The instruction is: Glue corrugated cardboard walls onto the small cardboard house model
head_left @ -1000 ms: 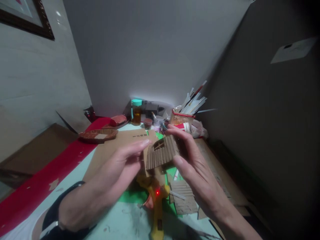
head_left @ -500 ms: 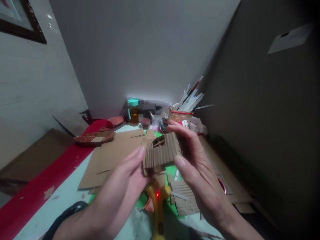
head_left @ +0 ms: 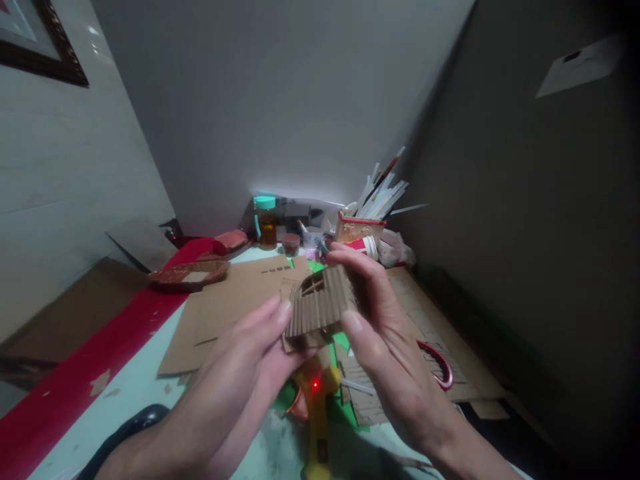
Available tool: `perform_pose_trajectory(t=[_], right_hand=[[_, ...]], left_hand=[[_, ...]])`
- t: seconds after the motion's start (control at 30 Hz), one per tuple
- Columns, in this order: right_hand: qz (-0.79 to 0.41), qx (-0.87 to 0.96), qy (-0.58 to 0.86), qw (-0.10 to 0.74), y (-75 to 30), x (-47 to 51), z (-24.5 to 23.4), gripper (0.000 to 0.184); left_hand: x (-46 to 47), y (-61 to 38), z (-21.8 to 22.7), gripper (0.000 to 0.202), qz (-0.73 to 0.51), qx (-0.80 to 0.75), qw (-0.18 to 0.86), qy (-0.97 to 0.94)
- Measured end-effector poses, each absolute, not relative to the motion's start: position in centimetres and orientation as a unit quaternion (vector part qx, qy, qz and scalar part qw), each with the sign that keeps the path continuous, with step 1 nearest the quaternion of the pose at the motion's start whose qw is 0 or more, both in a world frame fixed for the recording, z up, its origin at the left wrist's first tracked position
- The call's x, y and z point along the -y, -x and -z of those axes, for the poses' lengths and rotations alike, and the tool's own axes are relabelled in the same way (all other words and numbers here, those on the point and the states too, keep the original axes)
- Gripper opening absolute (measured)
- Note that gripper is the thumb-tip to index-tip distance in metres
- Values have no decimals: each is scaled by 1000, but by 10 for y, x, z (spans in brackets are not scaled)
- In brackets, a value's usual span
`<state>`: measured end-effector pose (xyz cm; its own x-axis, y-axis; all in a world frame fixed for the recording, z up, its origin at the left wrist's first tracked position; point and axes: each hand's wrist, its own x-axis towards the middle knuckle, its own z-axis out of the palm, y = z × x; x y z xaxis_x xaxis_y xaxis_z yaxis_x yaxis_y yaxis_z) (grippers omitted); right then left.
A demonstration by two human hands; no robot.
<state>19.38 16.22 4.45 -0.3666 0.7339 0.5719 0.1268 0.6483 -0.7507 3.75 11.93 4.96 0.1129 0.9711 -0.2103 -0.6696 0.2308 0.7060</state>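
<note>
A small corrugated cardboard piece (head_left: 320,303) with a cut-out window is held up above the table between both hands. My right hand (head_left: 385,347) grips its right side, thumb in front and fingers curled over the top and behind. My left hand (head_left: 240,373) touches its left and lower edge, fingers together behind it. Directly below stands a yellow hot glue gun (head_left: 315,407) with a red light lit.
A flat cardboard sheet (head_left: 230,300) and corrugated scraps (head_left: 370,400) lie on the light green table. Red-handled scissors (head_left: 440,367) sit at right. A jar with a teal lid (head_left: 267,223), a cup of sticks (head_left: 373,207) and a brown cardboard boat (head_left: 187,273) stand further back.
My left hand has closed in from apart onto the piece's left edge. The piece and both hands have shifted slightly left and nearer; the scissors have come into view.
</note>
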Motion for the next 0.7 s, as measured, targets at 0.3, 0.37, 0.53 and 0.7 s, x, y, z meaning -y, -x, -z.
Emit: perform_pose_trajectory(t=[0.3, 0.37, 0.53, 0.7], right_hand=[[-308, 771, 282, 481, -198, -164, -50, 42], [-309, 772, 283, 478, -199, -164, -50, 41], [-327, 772, 290, 462, -203, -165, -52, 41], [-324, 779, 297, 448, -208, -163, -57, 41]], left_hand=[[-123, -35, -55, 28, -563, -266, 744, -241], [-123, -36, -55, 27, -568, -266, 741, -239], [-123, -37, -53, 34, -567, -299, 726, -249], [-124, -35, -51, 40, -568, -293, 726, -254]])
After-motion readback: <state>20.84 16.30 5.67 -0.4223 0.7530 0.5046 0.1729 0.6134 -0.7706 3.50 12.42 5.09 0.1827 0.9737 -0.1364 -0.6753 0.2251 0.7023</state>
